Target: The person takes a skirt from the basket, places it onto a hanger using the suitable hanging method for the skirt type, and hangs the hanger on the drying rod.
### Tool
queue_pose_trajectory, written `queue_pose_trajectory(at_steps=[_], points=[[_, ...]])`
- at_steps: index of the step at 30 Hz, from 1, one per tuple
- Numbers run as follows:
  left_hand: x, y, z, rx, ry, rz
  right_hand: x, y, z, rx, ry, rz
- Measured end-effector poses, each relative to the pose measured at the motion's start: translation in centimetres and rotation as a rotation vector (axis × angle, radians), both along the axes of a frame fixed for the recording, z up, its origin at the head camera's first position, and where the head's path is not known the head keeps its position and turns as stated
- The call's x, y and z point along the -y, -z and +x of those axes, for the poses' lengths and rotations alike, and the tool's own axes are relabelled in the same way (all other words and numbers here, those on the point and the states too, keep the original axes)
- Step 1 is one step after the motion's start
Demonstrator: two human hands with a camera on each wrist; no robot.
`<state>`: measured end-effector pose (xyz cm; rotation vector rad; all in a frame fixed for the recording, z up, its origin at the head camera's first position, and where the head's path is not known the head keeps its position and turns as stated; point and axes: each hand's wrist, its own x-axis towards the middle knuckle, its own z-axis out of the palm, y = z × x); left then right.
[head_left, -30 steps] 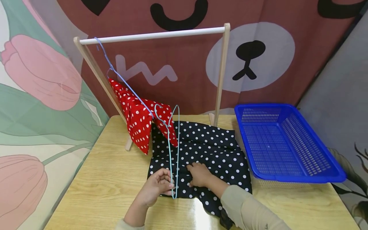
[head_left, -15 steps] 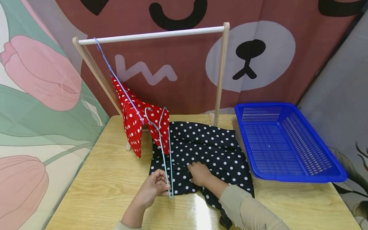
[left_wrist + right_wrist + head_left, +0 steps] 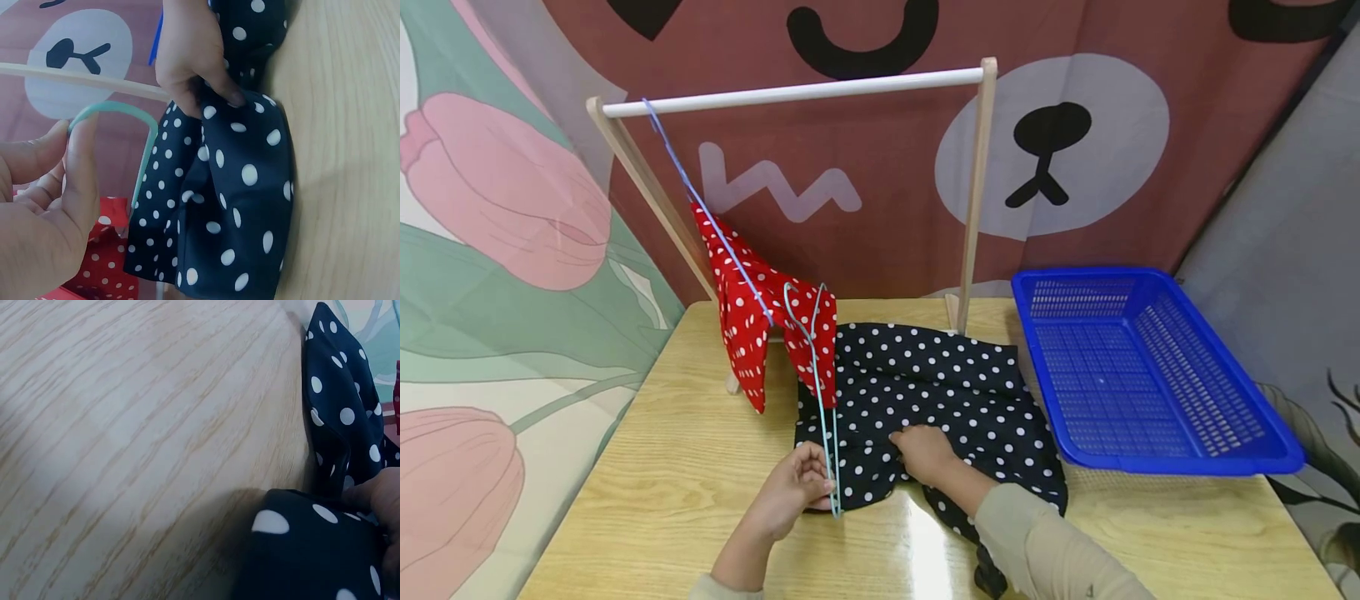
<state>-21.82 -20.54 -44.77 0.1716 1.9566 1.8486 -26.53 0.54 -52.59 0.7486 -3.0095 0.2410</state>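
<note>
In the head view my left hand (image 3: 786, 492) pinches one end of a pale teal clothes hanger (image 3: 119, 106) between thumb and fingers. The hanger stands edge-on, its hook pointing away. My right hand (image 3: 928, 454) grips a fold of a black garment with white dots (image 3: 940, 392) that lies spread on the table. The left wrist view shows that hand's thumb pressing the bunched cloth. Close behind the teal hanger, a red dotted garment (image 3: 741, 358) hangs from a periwinkle hanger (image 3: 682, 172). The garment's exact kind is unclear, and the right hand's fingertips are hidden in the cloth.
A small rack with a white rail (image 3: 790, 93) and wooden posts stands at the back of the wooden table (image 3: 647, 467). To the right sits a blue plastic basket (image 3: 1165, 462). A printed curtain (image 3: 880, 217) hangs behind.
My left hand and the teal hanger have moved slightly left. The red garment has swung left. The black garment's front edge has drawn up near my right hand, which has hardly moved.
</note>
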Motion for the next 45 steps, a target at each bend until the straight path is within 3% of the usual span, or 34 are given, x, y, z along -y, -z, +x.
queue_pose_trajectory(at_steps=[8, 13, 24, 38, 45], points=[[0.5, 0.6, -0.3, -0.030, -0.048, -0.057, -1.0, -0.2, 0.1, -0.008, 0.017, -0.140], [0.9, 0.7, -0.3, -0.035, -0.069, -0.075, -1.3, -0.3, 0.2, -0.044, 0.061, -0.180], [1.8, 1.1, -0.4, -0.079, -0.148, -0.148, -1.8, -0.8, 0.2, -0.030, 0.138, -0.277], [1.3, 0.8, -0.6, -0.253, -0.266, -0.266, -1.8, -0.8, 0.3, -0.030, 0.140, -0.300], [1.2, 1.1, -0.5, -0.297, -0.328, -0.225, -1.9, -0.8, 0.2, -0.009, 0.177, -0.332]])
